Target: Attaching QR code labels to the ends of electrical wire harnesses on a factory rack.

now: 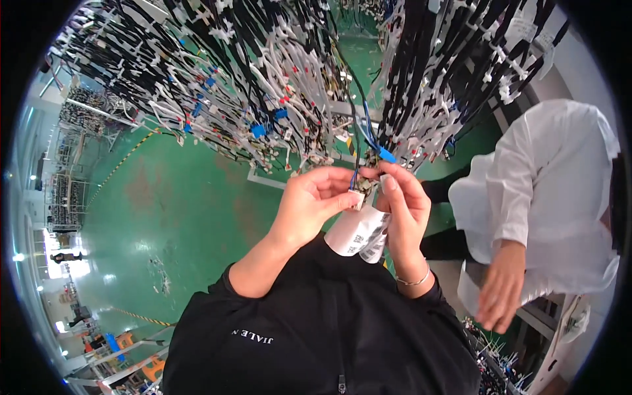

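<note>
Connector (pixel 356 199), a small, blocky white plastic pc., sat a bit off the view's centre at 3 o'clock, at the end of thin blue & dark wires (pixel 353 179) that ran up toward 12. Left grip (pixel 308 205), at its 9 o'clock, was closed on it, thumb on the near face. Right grip (pixel 408 214), at its 3 o'clock, had thumb & fingers curled in by the bunched wiring; couldn't tell what, if anything, it pinched, as the fingertips hid it. Bright blue plastic connector (pixel 386 155) stuck out at approx. 1 o'clock, just above the right fingers. White curled label w/ black printed codes (pixel 345 235) hung at 6 o'clock, btwn both hands.

Handling (judged): the white pc. prob. weighed next to nothing, stiff shell, a bit slick; wires soft & bendy, weak at the rear entry. Best hold = shell's flat sides, thumb vs. index, no tugging on wires. Label looked thin, easy to crease.

Around: dense hanging black-sleeved harnesses w/ white plugs (pixel 263 66) from 10 to 1 o'clock; green floor (pixel 197 217) at 9; co-worker in white coat (pixel 550 171) at approx. 3, that person's lowered hand (pixel 503 289) at 4, well apart from the connector.
</note>
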`<state>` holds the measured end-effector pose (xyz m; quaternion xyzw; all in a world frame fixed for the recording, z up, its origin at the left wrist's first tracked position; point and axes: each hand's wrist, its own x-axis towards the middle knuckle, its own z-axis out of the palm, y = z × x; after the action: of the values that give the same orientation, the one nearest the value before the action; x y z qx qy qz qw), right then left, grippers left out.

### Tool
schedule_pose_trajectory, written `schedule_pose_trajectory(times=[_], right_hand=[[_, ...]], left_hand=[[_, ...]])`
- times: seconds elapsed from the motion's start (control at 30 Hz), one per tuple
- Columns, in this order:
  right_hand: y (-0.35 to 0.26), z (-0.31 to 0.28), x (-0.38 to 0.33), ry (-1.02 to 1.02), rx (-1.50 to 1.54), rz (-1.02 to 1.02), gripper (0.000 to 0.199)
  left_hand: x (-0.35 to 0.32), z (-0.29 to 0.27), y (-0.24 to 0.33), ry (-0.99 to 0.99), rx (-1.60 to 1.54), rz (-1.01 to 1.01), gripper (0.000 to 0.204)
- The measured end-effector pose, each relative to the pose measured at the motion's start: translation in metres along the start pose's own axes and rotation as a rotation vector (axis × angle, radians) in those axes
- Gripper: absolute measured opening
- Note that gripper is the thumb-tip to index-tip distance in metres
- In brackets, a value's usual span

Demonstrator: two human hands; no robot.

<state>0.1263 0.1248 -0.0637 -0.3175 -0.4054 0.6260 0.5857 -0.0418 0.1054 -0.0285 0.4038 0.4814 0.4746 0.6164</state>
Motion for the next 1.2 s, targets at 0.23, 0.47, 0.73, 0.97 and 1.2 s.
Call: schedule_pose_trajectory(times=[0.23, 0.47, 0.73, 0.97, 1.2], right_hand=[[-0.002, -0.008, -0.003, -0.081, -0.133, -0.08, 0.032], [0.003, 0.001, -0.004, 0.056, -0.22, -0.134, 0.038], [-0.029, 0.01, -0.029, 0.114, -0.176, -0.465, 0.037], [-0.02, 0.002, -0.034, 0.532, -0.331, -0.824, 0.043], [-0.044, 0.021, -0.024, 0.465, -0.026, -0.64, 0.048]], left_hand=[[-0.001, 0.01, 0.003, 0.061, -0.058, 0.12, 0.027], [0.018, 0.025, -0.009, 0.067, 0.188, 0.221, 0.015], [0.059, -0.035, 0.007, 0.28, 0.365, 0.555, 0.034], [0.156, -0.041, 0.067, 0.661, 0.656, 0.904, 0.079], [0.256, -0.148, 0.114, 0.933, 0.568, 0.646, 0.049]])
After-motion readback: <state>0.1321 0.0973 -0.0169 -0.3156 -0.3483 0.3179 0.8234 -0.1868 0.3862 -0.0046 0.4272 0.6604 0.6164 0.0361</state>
